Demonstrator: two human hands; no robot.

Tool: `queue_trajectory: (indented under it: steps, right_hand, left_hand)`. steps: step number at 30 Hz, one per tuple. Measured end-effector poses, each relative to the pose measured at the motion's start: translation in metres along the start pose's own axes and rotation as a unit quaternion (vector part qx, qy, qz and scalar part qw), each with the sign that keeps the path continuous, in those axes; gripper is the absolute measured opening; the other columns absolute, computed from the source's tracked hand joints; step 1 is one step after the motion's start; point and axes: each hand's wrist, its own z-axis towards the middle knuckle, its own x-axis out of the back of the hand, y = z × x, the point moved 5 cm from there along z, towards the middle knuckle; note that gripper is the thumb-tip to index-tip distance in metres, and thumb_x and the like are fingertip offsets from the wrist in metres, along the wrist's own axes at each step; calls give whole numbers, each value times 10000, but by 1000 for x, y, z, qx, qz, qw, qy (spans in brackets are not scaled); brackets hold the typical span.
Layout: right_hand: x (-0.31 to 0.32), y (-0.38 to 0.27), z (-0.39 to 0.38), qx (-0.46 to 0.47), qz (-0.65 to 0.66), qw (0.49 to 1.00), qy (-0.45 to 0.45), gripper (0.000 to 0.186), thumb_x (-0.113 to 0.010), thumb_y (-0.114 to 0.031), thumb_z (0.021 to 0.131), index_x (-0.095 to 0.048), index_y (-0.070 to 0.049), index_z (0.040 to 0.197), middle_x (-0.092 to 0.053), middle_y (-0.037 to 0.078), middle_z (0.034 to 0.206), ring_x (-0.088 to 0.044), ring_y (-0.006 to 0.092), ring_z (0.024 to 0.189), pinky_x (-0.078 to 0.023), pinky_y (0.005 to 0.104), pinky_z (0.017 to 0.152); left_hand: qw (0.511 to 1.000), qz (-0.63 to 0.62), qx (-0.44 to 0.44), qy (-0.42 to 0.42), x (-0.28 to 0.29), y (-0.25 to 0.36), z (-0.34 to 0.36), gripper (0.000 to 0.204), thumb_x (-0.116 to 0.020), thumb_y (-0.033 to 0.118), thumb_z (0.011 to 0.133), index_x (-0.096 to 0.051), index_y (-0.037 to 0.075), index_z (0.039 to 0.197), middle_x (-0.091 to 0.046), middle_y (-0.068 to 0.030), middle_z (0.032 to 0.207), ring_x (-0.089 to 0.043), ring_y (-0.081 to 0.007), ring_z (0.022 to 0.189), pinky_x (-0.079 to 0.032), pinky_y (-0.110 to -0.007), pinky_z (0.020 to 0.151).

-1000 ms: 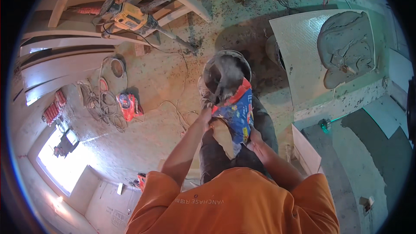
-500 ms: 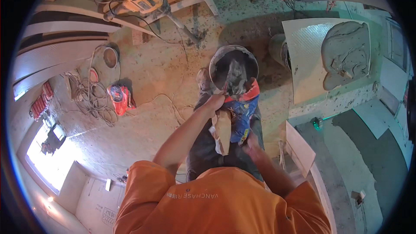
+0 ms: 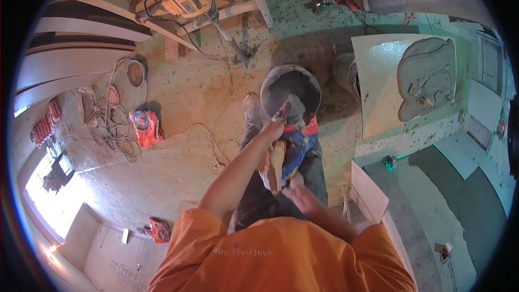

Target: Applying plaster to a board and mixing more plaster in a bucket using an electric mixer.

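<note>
your left hand [image 3: 274, 130] grips the blue and red bag [image 3: 295, 154] near its mouth, likely to aim it, while your right hand [image 3: 294, 186] looks closed on its bottom end, apparently to keep that end raised. the bag lies between your hands, its mouth at the bucket [image 3: 268, 84] just beyond your left, presumably so grey powder [image 3: 294, 108] lands inside. compared with half a second ago, your right hand sits closer to your left and the bag looks more bunched.

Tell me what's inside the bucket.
Pale grey powder shows inside the bucket, against a dark interior. The bag and left hand cover its near side, hiding whatever lies there.
</note>
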Motion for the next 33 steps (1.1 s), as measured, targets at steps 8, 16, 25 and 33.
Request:
queue_trajectory:
  steps: [8, 16, 25, 33]
  right_hand:
    - [54, -3, 45, -39, -169, 981, 86, 302, -470, -264, 1055, -668, -53, 1145, -726, 87, 1025, -719, 231, 825, -581, 397, 633]
    - [71, -8, 21, -72, -675, 722, 134, 285, -570, -274, 1017, -695, -21, 1061, -746, 111, 922, -715, 219, 679, -571, 392, 572]
    - [59, -65, 4, 16, -670, 728, 147, 329, -561, -310, 1023, -681, -21, 1125, -741, 102, 850, -695, 176, 623, -552, 349, 520]
    - [28, -102, 30, 210, -770, 591, 118, 286, -590, -311, 995, -709, -60, 1060, -719, 80, 782, -672, 163, 586, -538, 334, 507]
  left_hand:
    - [984, 138, -113, -28, -11, -30, 19, 370, -473, 316, 966, -705, 185, 1223, -718, -209, 1110, -701, -371, 1026, -545, -466, 904]
    - [940, 226, -257, 0, 28, -109, -91, 302, -610, 323, 900, -744, 159, 1116, -718, -206, 945, -700, -410, 898, -564, -474, 786]
    - [874, 454, -163, 64, 234, -172, -103, 441, -634, 334, 901, -624, 130, 1292, -705, -258, 988, -706, -406, 913, -562, -506, 781]
    - [842, 316, 27, 436, 636, -257, -101, 587, -680, 443, 905, -584, 60, 1339, -652, -224, 1284, -669, -356, 1137, -534, -463, 950]
